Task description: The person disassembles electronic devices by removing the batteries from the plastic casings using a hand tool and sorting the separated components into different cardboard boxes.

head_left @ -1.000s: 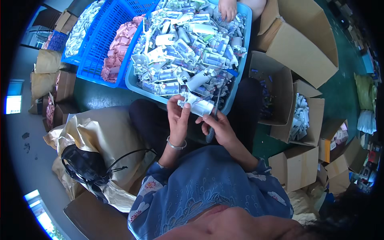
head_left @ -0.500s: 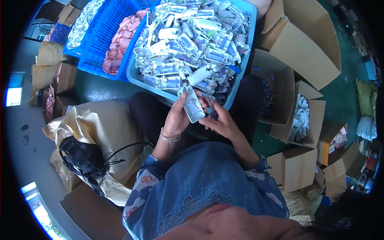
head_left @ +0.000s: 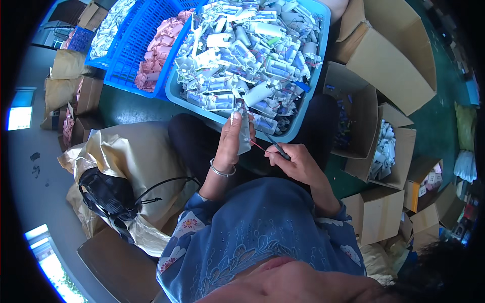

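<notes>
In my left hand (head_left: pixel 227 144) is a white plastic casing (head_left: pixel 244 135), held on edge with the thumb along its side, in front of the tub. My right hand (head_left: pixel 303 165) is closed round a thin dark-handled tool (head_left: pixel 282 151) that looks like a screwdriver, its shaft pointing up and left. A red wire (head_left: pixel 258 146) stretches from the casing to the fingertips of my right hand. Just beyond, a light blue tub (head_left: pixel 201 112) is heaped with similar white casings (head_left: pixel 252 60), many with blue cells and loose wires. The casing's inner side is mostly hidden.
Blue baskets (head_left: pixel 130 60) with pink casings (head_left: pixel 160 48) and white parts stand at the left. Cardboard boxes on the right hold blue cells (head_left: pixel 343 121) and white pieces (head_left: pixel 384 146). A gold sack (head_left: pixel 144 146) with a black bag (head_left: pixel 108 194) on it lies left of me.
My right hand has moved right and slightly down, away from the casing, drawing the red wire out. My left hand has turned the casing from its open face onto its edge.
</notes>
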A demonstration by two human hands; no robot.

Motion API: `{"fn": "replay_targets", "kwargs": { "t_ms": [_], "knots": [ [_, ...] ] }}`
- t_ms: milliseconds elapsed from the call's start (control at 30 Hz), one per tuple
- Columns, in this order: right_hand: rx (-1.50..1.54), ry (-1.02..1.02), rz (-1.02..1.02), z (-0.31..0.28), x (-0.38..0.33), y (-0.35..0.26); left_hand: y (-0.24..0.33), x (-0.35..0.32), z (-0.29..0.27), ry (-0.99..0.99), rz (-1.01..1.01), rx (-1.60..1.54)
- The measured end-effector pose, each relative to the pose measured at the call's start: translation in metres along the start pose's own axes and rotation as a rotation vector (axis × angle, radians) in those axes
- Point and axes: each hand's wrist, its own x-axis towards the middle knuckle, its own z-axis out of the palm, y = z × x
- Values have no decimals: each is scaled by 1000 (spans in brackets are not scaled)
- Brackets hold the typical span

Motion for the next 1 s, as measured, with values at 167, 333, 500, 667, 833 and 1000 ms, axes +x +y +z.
{"fn": "replay_targets", "kwargs": {
  "t_ms": [167,333,500,667,833,1000],
  "knots": [
    [-407,301,0,15,-1,0,-4,2,2,-84,61,207],
    [-172,154,-133,31,4,1,15,8,14,19,28,178],
    [299,-4,272,-39,-44,7,54,32,-104,388,298,-382],
    [1357,363,197,-76,-61,41,39,15,-100,58,25,-452],
    [1474,510,72,-92,-78,44,15,16,-45,-87,-166,-256],
    [946,929,199,-101,-99,36,7,15,-22,-189,-241,-178]
  ]
}}
